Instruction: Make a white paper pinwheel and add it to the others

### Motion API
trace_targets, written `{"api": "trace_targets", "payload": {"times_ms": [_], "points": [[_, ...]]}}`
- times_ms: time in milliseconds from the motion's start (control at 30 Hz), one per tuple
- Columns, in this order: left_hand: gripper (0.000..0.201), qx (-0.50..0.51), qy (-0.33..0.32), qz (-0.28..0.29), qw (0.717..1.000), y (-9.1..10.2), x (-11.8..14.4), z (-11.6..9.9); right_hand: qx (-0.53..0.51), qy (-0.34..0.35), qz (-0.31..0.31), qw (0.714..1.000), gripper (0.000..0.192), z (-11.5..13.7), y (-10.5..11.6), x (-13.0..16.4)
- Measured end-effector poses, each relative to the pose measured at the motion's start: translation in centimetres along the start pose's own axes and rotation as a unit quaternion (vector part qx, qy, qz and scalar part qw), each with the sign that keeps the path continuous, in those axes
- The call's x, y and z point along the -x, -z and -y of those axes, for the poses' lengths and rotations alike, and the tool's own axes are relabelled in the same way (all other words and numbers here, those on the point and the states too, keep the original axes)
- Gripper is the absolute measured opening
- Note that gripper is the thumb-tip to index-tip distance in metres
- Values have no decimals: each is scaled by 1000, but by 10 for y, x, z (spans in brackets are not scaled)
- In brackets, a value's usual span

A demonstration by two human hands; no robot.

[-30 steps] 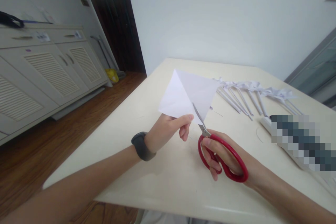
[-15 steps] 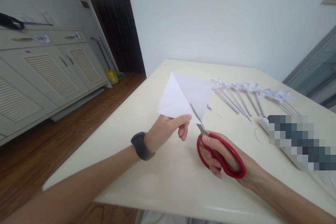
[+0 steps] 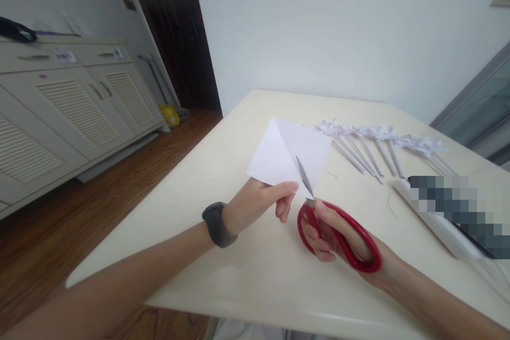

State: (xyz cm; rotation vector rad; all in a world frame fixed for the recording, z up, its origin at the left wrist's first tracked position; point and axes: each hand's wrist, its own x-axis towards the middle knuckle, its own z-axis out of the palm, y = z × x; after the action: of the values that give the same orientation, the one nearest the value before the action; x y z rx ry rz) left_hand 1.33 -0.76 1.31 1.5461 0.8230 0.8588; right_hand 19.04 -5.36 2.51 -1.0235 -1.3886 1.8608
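Note:
My left hand point(image 3: 263, 199), with a dark band on the wrist, pinches a white square of paper point(image 3: 269, 151) by its near edge, thumb on top. A crease runs diagonally across the sheet. In my right hand point(image 3: 332, 228) is a pair of red-handled scissors point(image 3: 358, 244), my fingers through the loops. Their blades meet the paper at its near corner, lined up along the crease and pointing away from me. One blade lies over the sheet; the other is mostly hidden. The paper is held above the table.
Several white paper pinwheels point(image 3: 384, 133) on rolled paper sticks lie in a row at the table's point(image 3: 239, 276) back right. A long white roll-like object point(image 3: 426, 215), partly pixelated, rests at the right. Thin offcuts lie nearby. A louvred cabinet point(image 3: 67, 106) stands at the left.
The paper and my left hand have shifted slightly right and toward me. The scissors' blades have closed somewhat at the near corner, and my right-hand fingers have drawn in.

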Motion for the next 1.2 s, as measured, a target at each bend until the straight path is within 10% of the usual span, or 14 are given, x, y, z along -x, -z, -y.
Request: {"api": "trace_targets", "payload": {"times_ms": [1200], "points": [[41,-66,-4,13,998,-1,2,-3,60,10,-9,998,48,-3,0,-4]]}}
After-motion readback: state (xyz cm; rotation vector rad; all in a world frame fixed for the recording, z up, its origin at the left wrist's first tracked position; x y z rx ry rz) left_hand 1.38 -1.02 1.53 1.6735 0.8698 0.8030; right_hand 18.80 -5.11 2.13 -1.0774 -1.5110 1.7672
